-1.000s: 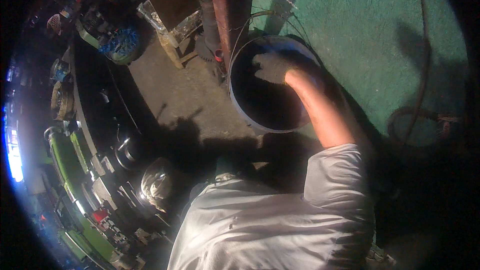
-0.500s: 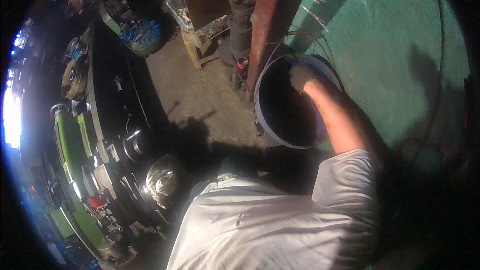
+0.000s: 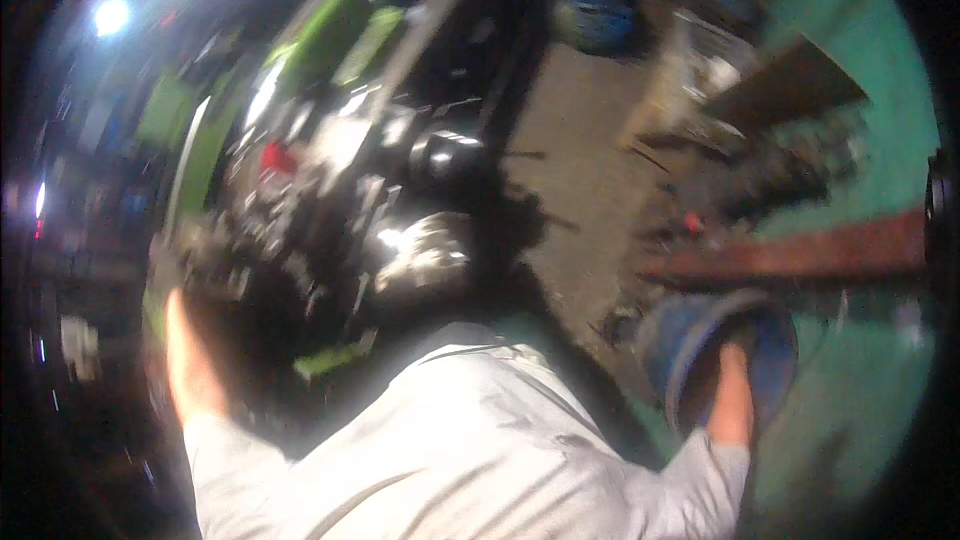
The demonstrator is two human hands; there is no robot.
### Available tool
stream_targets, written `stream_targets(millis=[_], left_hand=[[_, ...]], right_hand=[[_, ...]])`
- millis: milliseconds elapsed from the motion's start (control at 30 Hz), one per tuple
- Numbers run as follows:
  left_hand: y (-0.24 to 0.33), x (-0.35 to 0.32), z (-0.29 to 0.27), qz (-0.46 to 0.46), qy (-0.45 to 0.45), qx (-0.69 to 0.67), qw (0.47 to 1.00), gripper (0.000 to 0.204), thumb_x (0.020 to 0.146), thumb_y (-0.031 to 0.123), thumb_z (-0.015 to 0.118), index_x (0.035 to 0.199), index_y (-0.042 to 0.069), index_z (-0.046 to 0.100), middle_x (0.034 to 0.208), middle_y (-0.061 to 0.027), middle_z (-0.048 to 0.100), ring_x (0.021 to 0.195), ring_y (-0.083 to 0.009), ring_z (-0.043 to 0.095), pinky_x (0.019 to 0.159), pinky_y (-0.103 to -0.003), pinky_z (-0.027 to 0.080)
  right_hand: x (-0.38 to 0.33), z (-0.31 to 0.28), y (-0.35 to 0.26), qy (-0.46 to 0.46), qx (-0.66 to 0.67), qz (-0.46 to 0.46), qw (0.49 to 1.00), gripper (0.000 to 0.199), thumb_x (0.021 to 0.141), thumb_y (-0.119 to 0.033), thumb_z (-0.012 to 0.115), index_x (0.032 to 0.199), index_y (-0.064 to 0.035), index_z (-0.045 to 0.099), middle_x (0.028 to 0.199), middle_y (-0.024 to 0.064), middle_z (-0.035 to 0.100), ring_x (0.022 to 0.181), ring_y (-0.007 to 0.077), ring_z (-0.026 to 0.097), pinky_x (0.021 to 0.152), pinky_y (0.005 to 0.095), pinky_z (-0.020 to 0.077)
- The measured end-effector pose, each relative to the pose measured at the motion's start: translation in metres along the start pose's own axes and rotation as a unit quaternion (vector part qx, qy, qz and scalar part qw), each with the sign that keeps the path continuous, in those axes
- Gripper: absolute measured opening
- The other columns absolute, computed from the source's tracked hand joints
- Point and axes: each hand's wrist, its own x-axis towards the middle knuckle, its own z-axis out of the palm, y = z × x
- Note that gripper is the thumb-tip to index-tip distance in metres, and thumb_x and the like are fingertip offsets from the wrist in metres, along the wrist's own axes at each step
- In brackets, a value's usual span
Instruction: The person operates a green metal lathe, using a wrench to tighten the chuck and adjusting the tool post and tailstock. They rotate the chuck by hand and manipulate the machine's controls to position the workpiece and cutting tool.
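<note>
My right arm reaches into a blue drum (image 3: 668, 340) at the lower right. The gloved right hand (image 3: 742, 338) is inside its mouth, the fingers hidden by the drum and by blur. At the left, my left arm stretches out beside a green and grey machine (image 3: 320, 30). My left hand (image 3: 198, 258) seems gloved and is smeared against dark machine parts, so its grip and any contact cannot be made out. A pale cloth bundle (image 3: 430, 252) lies on the machine between my arms.
A reddish-brown steel post (image 3: 800, 252) rises just beyond the drum, against a green wall (image 3: 840, 0). Farther off are a brown board (image 3: 790, 85) and a blue tangled heap (image 3: 592, 15). A red item (image 3: 277, 160) sits on the machine.
The view has swung left, so drum and post now lie farther right and lower. My left arm has come into view by the machine. My right hand is still in the drum.
</note>
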Motion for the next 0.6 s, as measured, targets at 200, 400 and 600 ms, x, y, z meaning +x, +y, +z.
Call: stream_targets(millis=[200, 400, 600], left_hand=[[0.036, -0.021, -0.021, -0.050, -0.026, -0.004, 0.998, 0.050, 0.109, 0.055, 0.035, 0.131, 0.018, 0.060, 0.129, -0.0258, 0.069, 0.116, -0.0501, 0.066, 0.098, -0.059, 0.049], [-0.004, -0.040, -0.032, 0.021, 0.054, 0.015, 0.998, 0.043, 0.105, 0.047, 0.041, 0.125, 0.015, 0.062, 0.129, -0.0238, 0.067, 0.122, -0.0460, 0.062, 0.101, -0.053, 0.048], [-0.002, -0.015, -0.041, 0.037, -0.011, 0.014, 0.999, 0.045, 0.106, 0.042, 0.036, 0.133, 0.014, 0.060, 0.139, -0.0216, 0.064, 0.130, -0.0438, 0.059, 0.105, -0.054, 0.047]], right_hand=[[-0.050, 0.005, 0.025, 0.011, -0.037, 0.060, 0.997, 0.030, 0.095, -0.012, 0.065, 0.122, -0.0021, 0.073, 0.120, 0.0180, 0.073, 0.114, 0.0318, 0.070, 0.100, 0.0432, 0.0552], [-0.063, -0.021, 0.012, 0.050, -0.050, 0.053, 0.996, 0.030, 0.094, -0.011, 0.066, 0.122, -0.0015, 0.073, 0.119, 0.0162, 0.073, 0.114, 0.0295, 0.068, 0.101, 0.0419, 0.0540], [-0.106, -0.045, -0.022, 0.128, -0.008, 0.045, 0.991, 0.029, 0.094, -0.010, 0.067, 0.122, -0.0009, 0.072, 0.119, 0.0144, 0.072, 0.114, 0.0273, 0.067, 0.102, 0.0406, 0.0527]])
